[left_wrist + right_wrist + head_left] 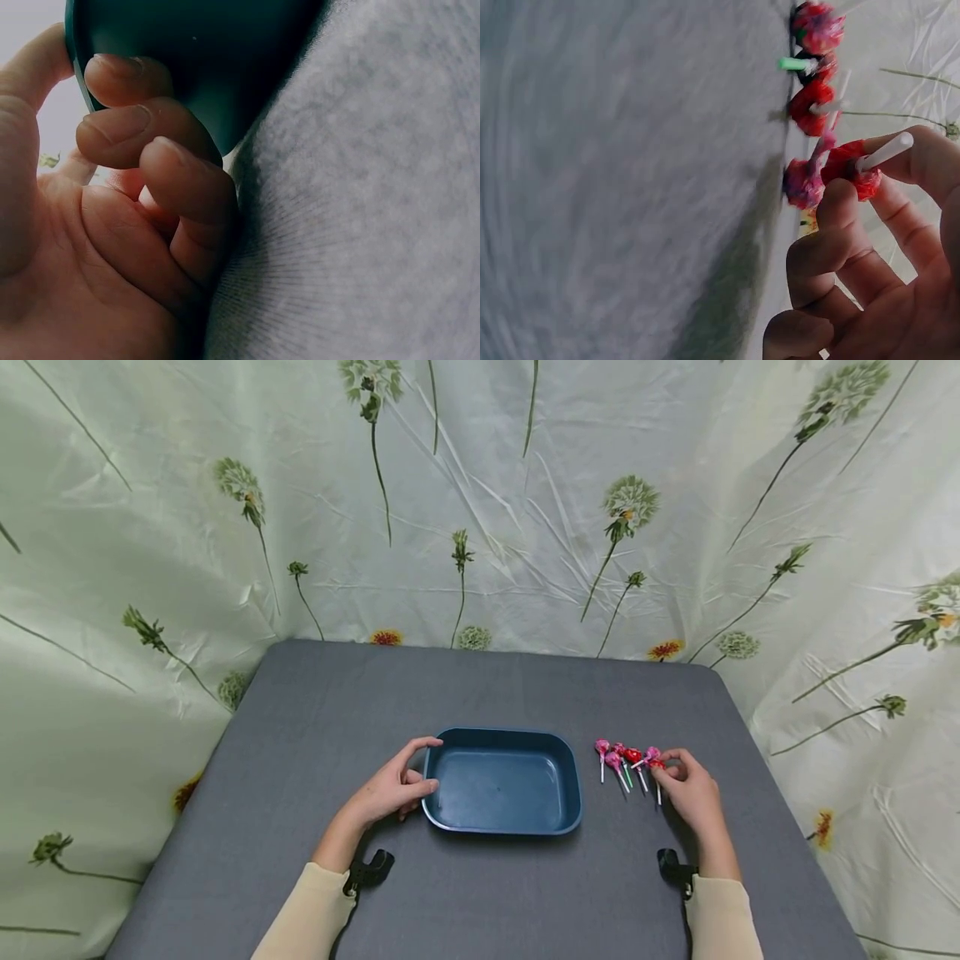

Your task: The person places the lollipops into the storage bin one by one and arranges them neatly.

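Observation:
My left hand (386, 789) holds the left end of a dark blue rectangular tray (502, 828), with fingertips at its rim. The left wrist view shows curled fingers (187, 161) against the tray's wall (217, 97). At the right, my right hand (692, 789) pinches a lollipop with a red wrapper (844, 166) and a white stick. Beside it on the cloth lie several more lollipops in pink and red wrappers, among them a pink one (602, 747) at the left end and a red one (633, 754). One of the sticks (791, 64) is green.
A grey cloth (480, 902) covers the table under everything. Pale curtains with a dandelion print (495, 510) hang behind and along both sides of the table. Each wrist wears a black camera strap, such as the left one (369, 870).

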Available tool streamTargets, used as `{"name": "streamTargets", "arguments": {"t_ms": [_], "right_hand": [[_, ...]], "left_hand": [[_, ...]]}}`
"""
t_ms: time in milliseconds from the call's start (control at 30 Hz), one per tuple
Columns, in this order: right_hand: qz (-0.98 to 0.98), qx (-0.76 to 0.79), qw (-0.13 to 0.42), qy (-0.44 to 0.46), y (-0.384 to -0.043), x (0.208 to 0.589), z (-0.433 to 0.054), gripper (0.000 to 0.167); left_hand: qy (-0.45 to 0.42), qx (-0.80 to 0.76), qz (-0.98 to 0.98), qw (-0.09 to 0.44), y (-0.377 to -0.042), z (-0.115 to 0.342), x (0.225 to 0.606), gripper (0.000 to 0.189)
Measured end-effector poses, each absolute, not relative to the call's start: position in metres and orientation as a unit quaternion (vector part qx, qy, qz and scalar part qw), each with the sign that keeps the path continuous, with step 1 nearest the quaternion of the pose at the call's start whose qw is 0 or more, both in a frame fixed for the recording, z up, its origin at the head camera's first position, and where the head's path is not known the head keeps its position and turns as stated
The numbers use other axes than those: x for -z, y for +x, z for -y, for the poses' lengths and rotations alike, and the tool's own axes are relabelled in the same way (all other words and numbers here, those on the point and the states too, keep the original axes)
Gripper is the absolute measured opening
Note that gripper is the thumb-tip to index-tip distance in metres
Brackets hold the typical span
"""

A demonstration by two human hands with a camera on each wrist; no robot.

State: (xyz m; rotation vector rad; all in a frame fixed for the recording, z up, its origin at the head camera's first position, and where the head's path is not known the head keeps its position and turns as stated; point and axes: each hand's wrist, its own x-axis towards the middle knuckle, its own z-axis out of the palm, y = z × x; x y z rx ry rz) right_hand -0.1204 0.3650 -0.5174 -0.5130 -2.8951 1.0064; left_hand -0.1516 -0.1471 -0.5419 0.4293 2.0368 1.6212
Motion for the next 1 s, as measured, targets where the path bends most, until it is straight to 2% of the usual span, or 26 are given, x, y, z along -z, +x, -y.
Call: {"name": "streamTargets", "arguments": {"t_ms": [300,633,1000], "right_hand": [[0.905,-0.391,0.022,-0.163,-0.121,0.495,-0.348,0.034],[0.883,-0.449,0.052,-0.122,-0.122,0.472,-0.319,0.03],[0.837,-0.54,0.027,-0.077,-0.126,0.465,-0.292,0.033]], "left_hand": [[0.157,-0.593,-0.749,0.25,-0.153,0.148,0.54,0.063],[0.16,-0.593,-0.748,0.252,-0.153,0.147,0.539,0.064],[0.165,-0.595,-0.745,0.251,-0.152,0.148,0.541,0.063]]}}
